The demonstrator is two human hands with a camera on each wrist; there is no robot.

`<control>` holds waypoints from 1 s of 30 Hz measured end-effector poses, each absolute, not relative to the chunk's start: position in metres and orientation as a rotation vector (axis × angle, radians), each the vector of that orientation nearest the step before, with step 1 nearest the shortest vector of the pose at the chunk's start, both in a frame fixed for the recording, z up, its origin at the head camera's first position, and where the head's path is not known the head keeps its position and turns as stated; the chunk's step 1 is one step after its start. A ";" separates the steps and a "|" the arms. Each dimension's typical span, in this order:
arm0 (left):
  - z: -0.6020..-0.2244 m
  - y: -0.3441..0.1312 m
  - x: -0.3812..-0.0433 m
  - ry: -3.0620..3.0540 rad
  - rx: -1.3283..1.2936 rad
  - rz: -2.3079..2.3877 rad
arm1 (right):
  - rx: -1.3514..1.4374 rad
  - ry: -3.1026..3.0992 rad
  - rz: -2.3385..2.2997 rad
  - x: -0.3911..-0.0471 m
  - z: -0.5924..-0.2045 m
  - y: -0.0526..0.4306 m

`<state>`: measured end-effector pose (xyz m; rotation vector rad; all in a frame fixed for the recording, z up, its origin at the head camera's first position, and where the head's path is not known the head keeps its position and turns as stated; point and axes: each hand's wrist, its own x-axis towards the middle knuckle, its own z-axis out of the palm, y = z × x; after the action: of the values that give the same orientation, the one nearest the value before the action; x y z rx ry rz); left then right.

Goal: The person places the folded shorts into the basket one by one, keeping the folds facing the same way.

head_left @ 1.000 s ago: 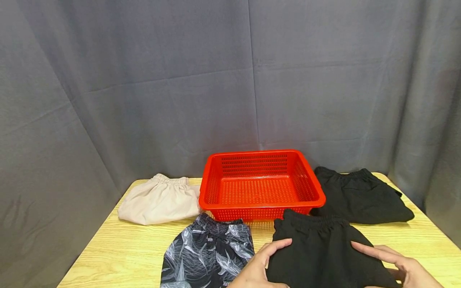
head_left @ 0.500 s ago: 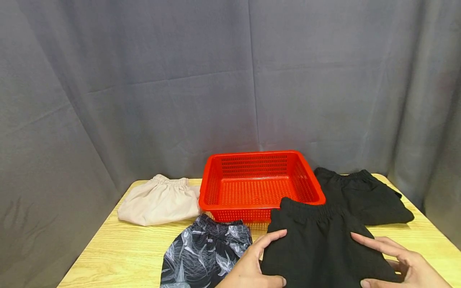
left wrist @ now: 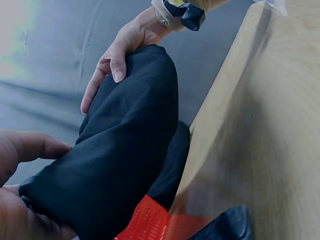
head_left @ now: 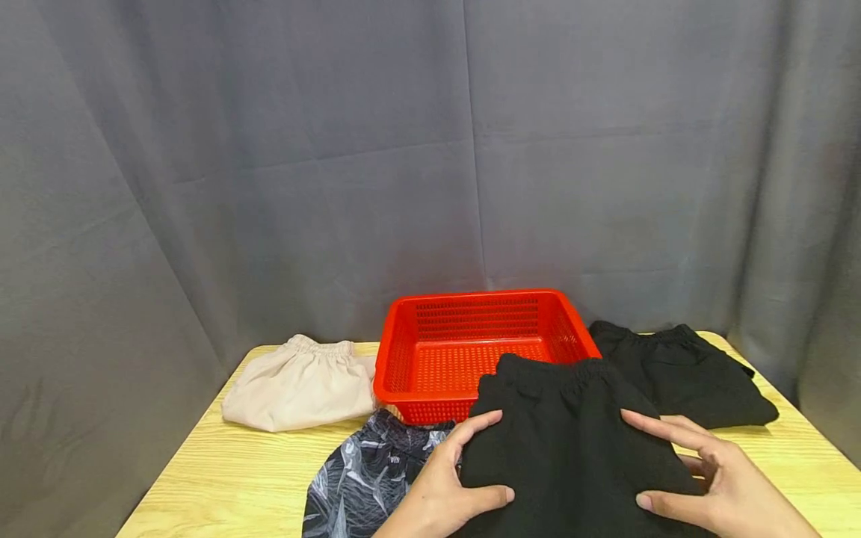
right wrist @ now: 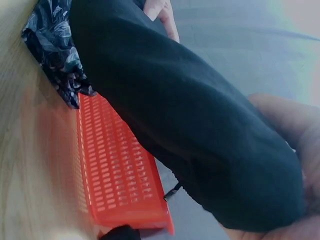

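Folded black shorts (head_left: 558, 448) with a gathered elastic waistband are held up off the table between my two hands. My left hand (head_left: 440, 486) grips their left side, thumb on the near face and other fingers behind. On the opposite side, my right hand (head_left: 709, 474) holds them with its thumb in front and index finger lying along the cloth. In the left wrist view the folded bundle (left wrist: 125, 135) hangs clear above the tabletop. Their waistband end overlaps the front rim of a red plastic basket (head_left: 386, 359) in the head view.
Beige shorts (head_left: 303, 388) lie folded left of the basket. Another black folded garment (head_left: 686, 377) lies to its right. Black-and-grey patterned shorts (head_left: 363, 478) are in front, partly hidden by my left hand. A grey curtain (head_left: 430, 149) hangs behind the wooden table (head_left: 195, 478).
Both hands have raised the black shorts from near the tabletop and carried them leftward and toward the basket. They now cover part of its front right side.
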<state>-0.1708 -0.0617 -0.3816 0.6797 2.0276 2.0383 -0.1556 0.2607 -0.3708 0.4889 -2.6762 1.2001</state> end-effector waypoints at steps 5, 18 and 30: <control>-0.377 -0.064 -0.175 1.963 0.622 2.122 | 0.590 -2.574 1.128 -0.155 -0.362 0.250; -0.368 -0.075 -0.181 2.051 0.518 2.131 | 0.511 -2.553 1.319 -0.164 -0.350 0.231; -0.358 -0.080 -0.195 1.995 0.518 2.148 | 0.535 -2.510 1.410 -0.178 -0.342 0.231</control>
<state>-0.1949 -0.0797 -0.3576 0.5184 1.9954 2.1481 -0.1776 0.2306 -0.3425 0.5349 -2.5096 1.4103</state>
